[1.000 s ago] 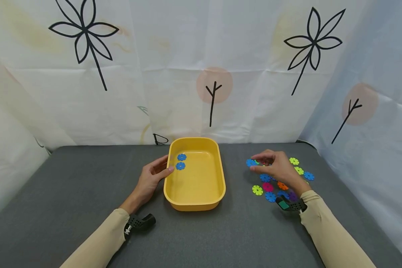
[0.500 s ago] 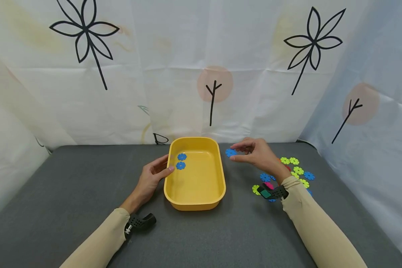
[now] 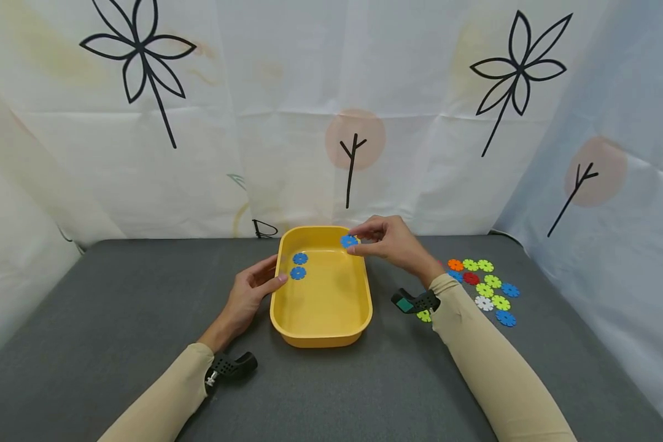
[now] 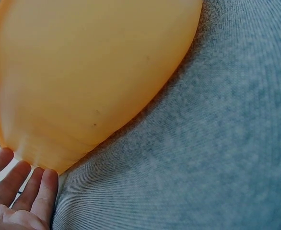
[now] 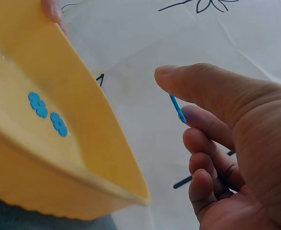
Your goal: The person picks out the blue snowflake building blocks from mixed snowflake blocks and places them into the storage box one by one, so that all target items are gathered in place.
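Right hand [image 3: 389, 242]: thumb and forefinger pinch one blue disc [image 3: 348, 241]; the right wrist view shows it edge-on, the other fingers curled and holding nothing. In the head view the disc overlaps the far right corner of the tray [image 3: 320, 342]. Its height over the rim, and whether it is fully inside it, cannot be told.

Left hand [image 3: 254, 285]: grips the tray's left side, thumb at the rim, fingertips on the outer wall.

Inside the tray: a far blue disc [image 3: 300, 259] and a near blue disc [image 3: 298, 274], close together by the left wall, toward the far end.

Right of the tray: loose discs, among them orange [image 3: 455, 264], red [image 3: 471, 279] and white [image 3: 484, 303], plus several lime and blue. The right sleeve [image 3: 492, 356] hides part of this group.

Under the tray: grey table [image 3: 143, 337]. Behind it: printed curtain [image 3: 265, 153].

Risks, judged:
- Thin disc, small pinch: a slip or early release at this corner could drop it outside the tray's right wall.
- Hand too low: disc or knuckles could catch the rim and flip the disc loose.
- Uneven left-hand push: tray could skew or tip.
- Forearm sinking: right wristband [image 3: 424, 301] or sleeve could drag the loose discs about.
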Available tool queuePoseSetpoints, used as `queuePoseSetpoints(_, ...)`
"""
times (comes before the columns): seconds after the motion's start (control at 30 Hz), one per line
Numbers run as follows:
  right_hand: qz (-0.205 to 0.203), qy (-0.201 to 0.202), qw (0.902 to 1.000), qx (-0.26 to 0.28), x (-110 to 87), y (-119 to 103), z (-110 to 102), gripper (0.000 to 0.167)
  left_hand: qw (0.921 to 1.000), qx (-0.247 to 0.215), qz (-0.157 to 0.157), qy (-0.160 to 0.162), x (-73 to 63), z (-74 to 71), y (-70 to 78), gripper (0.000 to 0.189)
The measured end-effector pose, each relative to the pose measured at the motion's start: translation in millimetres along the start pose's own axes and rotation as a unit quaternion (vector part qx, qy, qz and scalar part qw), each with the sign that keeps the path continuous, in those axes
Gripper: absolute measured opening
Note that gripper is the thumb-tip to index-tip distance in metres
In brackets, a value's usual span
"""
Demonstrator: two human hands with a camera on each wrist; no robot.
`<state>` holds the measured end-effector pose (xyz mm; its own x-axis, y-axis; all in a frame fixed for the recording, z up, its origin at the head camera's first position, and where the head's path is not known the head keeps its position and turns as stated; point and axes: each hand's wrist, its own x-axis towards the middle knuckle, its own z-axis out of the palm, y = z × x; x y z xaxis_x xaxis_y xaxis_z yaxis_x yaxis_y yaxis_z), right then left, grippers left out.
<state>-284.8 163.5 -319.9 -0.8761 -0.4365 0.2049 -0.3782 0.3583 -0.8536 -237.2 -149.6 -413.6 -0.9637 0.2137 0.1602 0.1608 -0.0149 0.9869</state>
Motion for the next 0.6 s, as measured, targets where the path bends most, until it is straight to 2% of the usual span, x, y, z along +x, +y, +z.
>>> queuePoseSetpoints(0.33,-0.013,-0.024,0.9996,-0.003,24.7,-6,28,0.028,1.0,0.001,0.003,0.0,-1.5,-0.4,0.3,0.059)
queuePoseSetpoints(0.6,-0.019,-0.044,0.9988,-0.004,36.0,-9,48,0.028,0.9999,0.011,-0.002,0.001,-1.5,0.4,-0.1,0.06)
